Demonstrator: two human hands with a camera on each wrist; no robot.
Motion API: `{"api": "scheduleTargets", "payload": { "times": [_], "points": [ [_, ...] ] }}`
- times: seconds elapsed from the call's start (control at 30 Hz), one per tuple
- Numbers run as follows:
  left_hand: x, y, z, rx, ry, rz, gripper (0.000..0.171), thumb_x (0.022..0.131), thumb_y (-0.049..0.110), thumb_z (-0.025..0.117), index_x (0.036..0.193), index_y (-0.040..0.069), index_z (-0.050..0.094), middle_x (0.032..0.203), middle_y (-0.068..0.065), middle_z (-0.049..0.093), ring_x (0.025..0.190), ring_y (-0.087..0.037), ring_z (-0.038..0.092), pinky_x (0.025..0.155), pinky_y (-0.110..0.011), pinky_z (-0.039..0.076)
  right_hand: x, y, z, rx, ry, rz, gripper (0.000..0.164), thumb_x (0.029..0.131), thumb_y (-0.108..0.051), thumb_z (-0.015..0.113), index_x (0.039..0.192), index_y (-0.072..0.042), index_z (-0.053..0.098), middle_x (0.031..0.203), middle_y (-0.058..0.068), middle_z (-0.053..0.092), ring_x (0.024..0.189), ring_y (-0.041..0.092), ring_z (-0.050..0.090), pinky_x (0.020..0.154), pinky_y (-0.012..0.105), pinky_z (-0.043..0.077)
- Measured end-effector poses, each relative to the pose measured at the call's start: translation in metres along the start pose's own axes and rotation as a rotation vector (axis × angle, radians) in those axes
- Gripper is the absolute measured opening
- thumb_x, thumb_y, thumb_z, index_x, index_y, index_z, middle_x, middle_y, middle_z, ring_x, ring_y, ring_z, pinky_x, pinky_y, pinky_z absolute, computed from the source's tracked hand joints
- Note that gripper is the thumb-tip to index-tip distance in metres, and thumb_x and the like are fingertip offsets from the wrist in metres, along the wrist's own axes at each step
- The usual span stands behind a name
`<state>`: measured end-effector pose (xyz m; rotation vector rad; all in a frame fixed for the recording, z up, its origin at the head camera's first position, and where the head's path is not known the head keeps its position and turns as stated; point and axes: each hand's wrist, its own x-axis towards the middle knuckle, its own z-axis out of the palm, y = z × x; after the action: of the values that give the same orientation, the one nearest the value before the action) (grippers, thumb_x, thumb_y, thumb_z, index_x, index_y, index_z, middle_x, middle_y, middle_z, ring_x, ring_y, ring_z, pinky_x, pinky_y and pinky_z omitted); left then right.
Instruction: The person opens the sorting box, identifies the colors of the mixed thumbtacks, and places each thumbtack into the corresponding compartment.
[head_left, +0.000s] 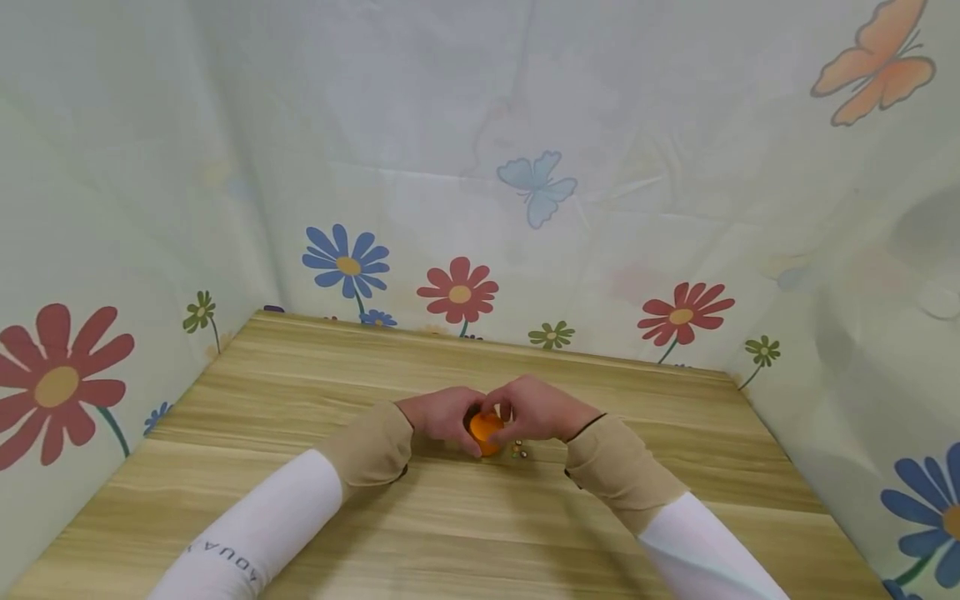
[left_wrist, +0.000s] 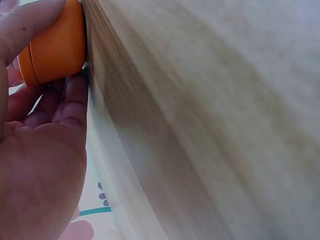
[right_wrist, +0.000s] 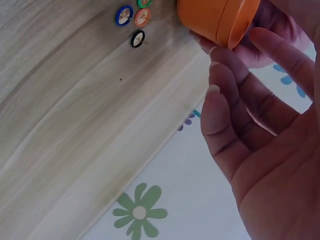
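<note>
A small round orange jar [head_left: 486,427] with a lid sits on the wooden table, between the two hands. My left hand [head_left: 444,415] grips the jar's side, thumb on one side and fingers on the other, as the left wrist view shows. From the right, my right hand [head_left: 543,407] reaches over the jar and holds its lid [right_wrist: 237,22] by the edge with thumb and index finger. Its other fingers [right_wrist: 222,115] are bent beside the jar. Close by lie small rings: blue [right_wrist: 124,15], orange [right_wrist: 142,17], black [right_wrist: 137,38] and green [right_wrist: 144,2].
The wood-grain table [head_left: 315,358] reaches back to a pale curtain [head_left: 420,108] printed with flowers and butterflies. This curtain also stands along the left and right sides.
</note>
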<state>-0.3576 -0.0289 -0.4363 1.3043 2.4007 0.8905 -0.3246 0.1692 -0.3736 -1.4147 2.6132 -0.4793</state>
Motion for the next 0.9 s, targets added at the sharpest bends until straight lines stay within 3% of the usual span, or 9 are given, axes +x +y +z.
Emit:
{"api": "scheduleTargets", "payload": {
  "times": [0.33, 0.63, 0.9],
  "points": [
    [0.0, 0.001, -0.002, -0.018, -0.009, 0.013, 0.044, 0.067, 0.025, 0.087, 0.101, 0.017, 0.06, 0.091, 0.013, 0.059, 0.08, -0.005, 0.053, 0.076, -0.021, 0.044, 0.008, -0.005, 0.005, -0.069, -0.001, -0.008, 0.024, 0.075, -0.031, 0.079, 0.091, -0.017, 0.068, 0.068, 0.001, 0.057, 0.055, 0.01, 0.043, 0.048, 0.023, 0.036],
    [0.0, 0.002, 0.0, 0.007, -0.005, -0.024, 0.044, 0.067, 0.027, 0.087, 0.101, 0.019, 0.06, 0.091, 0.014, 0.059, 0.081, -0.005, 0.052, 0.077, -0.02, 0.044, 0.012, -0.009, 0.007, -0.131, 0.004, -0.004, 0.023, 0.072, -0.033, 0.081, 0.084, -0.02, 0.067, 0.063, -0.003, 0.054, 0.054, 0.008, 0.041, 0.048, 0.023, 0.035],
    [-0.001, 0.003, 0.001, -0.006, -0.01, -0.038, 0.043, 0.067, 0.025, 0.087, 0.101, 0.019, 0.061, 0.092, 0.013, 0.059, 0.081, -0.006, 0.053, 0.077, -0.021, 0.044, 0.013, -0.012, 0.007, -0.138, 0.002, 0.008, 0.023, 0.072, -0.03, 0.081, 0.083, -0.015, 0.068, 0.066, 0.0, 0.057, 0.055, 0.008, 0.042, 0.05, 0.023, 0.037]
  ]
}}
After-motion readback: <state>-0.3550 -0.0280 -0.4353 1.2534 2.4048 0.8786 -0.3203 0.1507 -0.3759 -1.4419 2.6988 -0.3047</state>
